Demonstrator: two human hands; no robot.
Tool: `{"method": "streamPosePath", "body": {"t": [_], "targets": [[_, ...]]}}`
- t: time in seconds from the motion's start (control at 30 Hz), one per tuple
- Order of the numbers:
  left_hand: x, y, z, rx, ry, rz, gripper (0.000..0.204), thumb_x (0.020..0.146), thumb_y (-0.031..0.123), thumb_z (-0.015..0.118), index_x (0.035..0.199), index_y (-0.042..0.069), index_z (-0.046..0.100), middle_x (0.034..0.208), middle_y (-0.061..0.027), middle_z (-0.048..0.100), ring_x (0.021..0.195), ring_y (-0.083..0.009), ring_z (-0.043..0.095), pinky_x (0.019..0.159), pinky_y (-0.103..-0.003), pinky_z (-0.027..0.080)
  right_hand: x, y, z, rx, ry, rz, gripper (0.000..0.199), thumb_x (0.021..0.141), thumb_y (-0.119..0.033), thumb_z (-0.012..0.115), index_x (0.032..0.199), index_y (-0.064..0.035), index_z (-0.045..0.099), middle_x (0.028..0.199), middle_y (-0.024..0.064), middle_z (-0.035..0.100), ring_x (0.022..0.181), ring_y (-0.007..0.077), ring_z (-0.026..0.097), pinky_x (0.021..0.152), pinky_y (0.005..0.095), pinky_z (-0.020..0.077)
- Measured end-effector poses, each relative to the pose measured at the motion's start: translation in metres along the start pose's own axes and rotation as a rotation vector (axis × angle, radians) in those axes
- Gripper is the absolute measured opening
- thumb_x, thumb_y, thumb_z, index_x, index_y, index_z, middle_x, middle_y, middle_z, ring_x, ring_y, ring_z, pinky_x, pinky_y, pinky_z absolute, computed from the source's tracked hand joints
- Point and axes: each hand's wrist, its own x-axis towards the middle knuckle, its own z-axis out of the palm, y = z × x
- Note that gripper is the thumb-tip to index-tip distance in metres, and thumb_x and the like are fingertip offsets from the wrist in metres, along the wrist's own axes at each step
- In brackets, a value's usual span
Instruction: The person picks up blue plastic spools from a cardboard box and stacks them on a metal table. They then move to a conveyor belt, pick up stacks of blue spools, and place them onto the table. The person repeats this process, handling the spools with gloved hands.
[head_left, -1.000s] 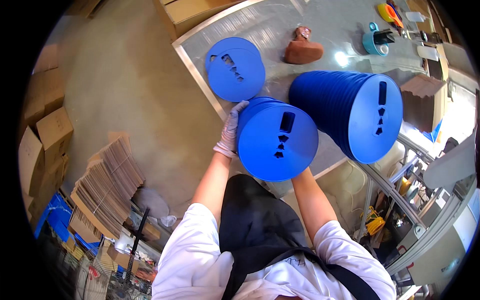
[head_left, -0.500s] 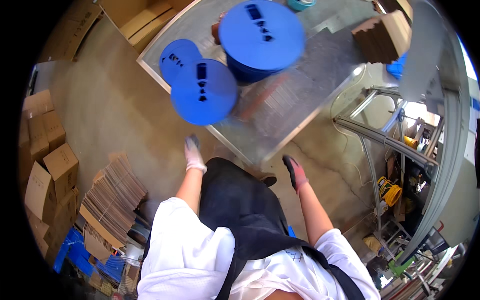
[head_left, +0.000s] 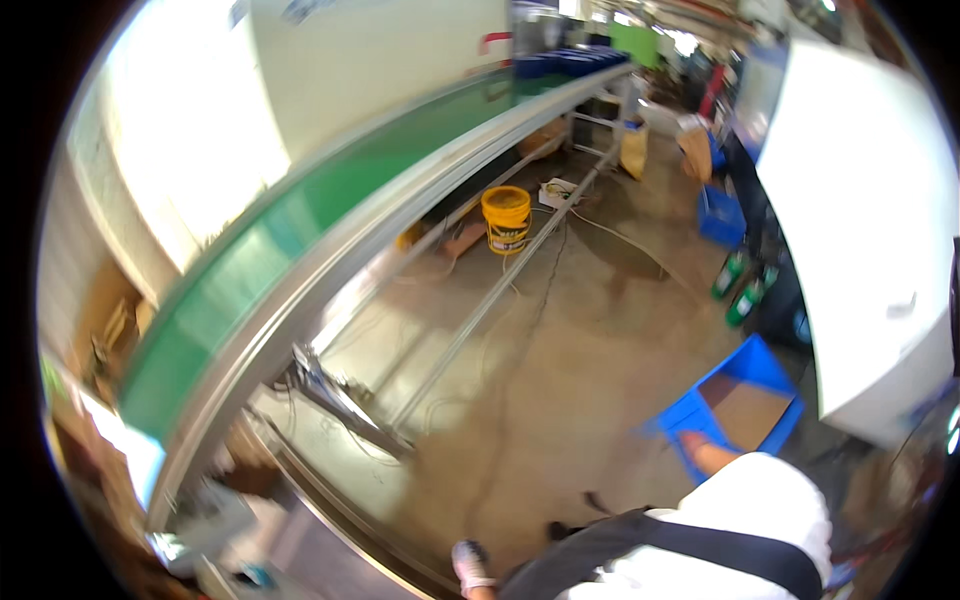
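Observation:
My left hand (head_left: 470, 566), in a pale glove with dark fingertips, hangs low near the bottom edge beside the table. It holds nothing that I can see, and its fingers look loosely extended. To the right, my right hand (head_left: 696, 443) overlaps the near side of a blue plastic crate (head_left: 683, 414). Motion smears its fingers, and whether it grips the crate or only passes over it I cannot tell. A brown cardboard sheet (head_left: 747, 410) lies inside the crate.
A long green conveyor belt (head_left: 300, 210) on a metal frame runs along the left. Beneath it stands a yellow bucket (head_left: 507, 222), with cables on the floor. Green bottles (head_left: 740, 300) and another blue crate (head_left: 720, 215) stand at right, near a large white panel (head_left: 865, 220).
My view has swung right, away from the table with the round blue lids, toward the conveyor and floor. My right hand now appears against the blue crate; my left hand sits lower in view.

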Motion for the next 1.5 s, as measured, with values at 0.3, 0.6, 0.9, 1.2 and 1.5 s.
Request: {"method": "streamPosePath", "body": {"t": [0.3, 0.6, 0.9, 1.2, 1.5], "targets": [[0.22, -0.011, -0.096, -2.326, -0.437, -0.597, 0.024, 0.09, 0.024, 0.047, 0.101, 0.005, 0.057, 0.083, -0.0097, 0.063, 0.064, -0.0222, 0.059, 0.055, -0.037, 0.048, 0.044, 0.022, 0.064, 0.879, -0.205, 0.33, 0.045, 0.086, -0.044, 0.049, 0.113, -0.0093, 0.058, 0.106, 0.0122, 0.061, 0.092, 0.0287, 0.057, 0.079, 0.0413, 0.0452], [0.515, -0.015, -0.218, -1.827, -0.441, -0.411, 0.022, 0.087, 0.027, 0.051, 0.085, 0.007, 0.061, 0.065, -0.004, 0.058, 0.051, -0.013, 0.052, 0.046, -0.029, 0.041, 0.187, -0.115, -0.099, 0.401, -0.231, -0.017, 0.038, 0.091, -0.027, 0.043, 0.126, -0.016, 0.052, 0.124, 0.0097, 0.056, 0.11, 0.031, 0.055, 0.094, 0.0378, 0.0431], [0.859, 0.04, -0.424, -2.008, -0.141, -0.023, 0.029, 0.093, 0.03, 0.052, 0.103, 0.003, 0.058, 0.086, -0.0037, 0.061, 0.072, -0.0116, 0.054, 0.065, -0.025, 0.045, 0.313, 0.011, -0.135, 0.386, -0.077, 0.323, 0.021, 0.091, -0.012, 0.043, 0.107, -0.0073, 0.056, 0.107, 0.0142, 0.06, 0.098, 0.0279, 0.059, 0.078, 0.0363, 0.0496], [1.044, 0.115, -0.602, -2.085, -0.179, 0.099, 0.028, 0.094, 0.024, 0.052, 0.114, 0.005, 0.056, 0.104, -0.0067, 0.061, 0.094, -0.0167, 0.059, 0.085, -0.033, 0.049, 0.654, -0.047, -0.362, 0.369, 0.06, -0.081, 0.05, 0.082, -0.021, 0.057, 0.129, -0.0099, 0.044, 0.132, 0.0133, 0.047, 0.125, 0.0299, 0.043, 0.103, 0.0344, 0.0365], [1.089, 0.074, -0.864, -1.606, -0.089, 0.656, 0.039, 0.085, 0.005, 0.045, 0.122, -0.007, 0.048, 0.122, -0.0241, 0.053, 0.112, -0.0313, 0.055, 0.098, -0.039, 0.041, 0.911, -0.18, -0.637, 0.753, -0.118, -0.091, 0.048, 0.088, -0.04, 0.052, 0.131, -0.0194, 0.05, 0.133, 0.0061, 0.05, 0.116, 0.0218, 0.05, 0.095, 0.0317, 0.0406]]}}
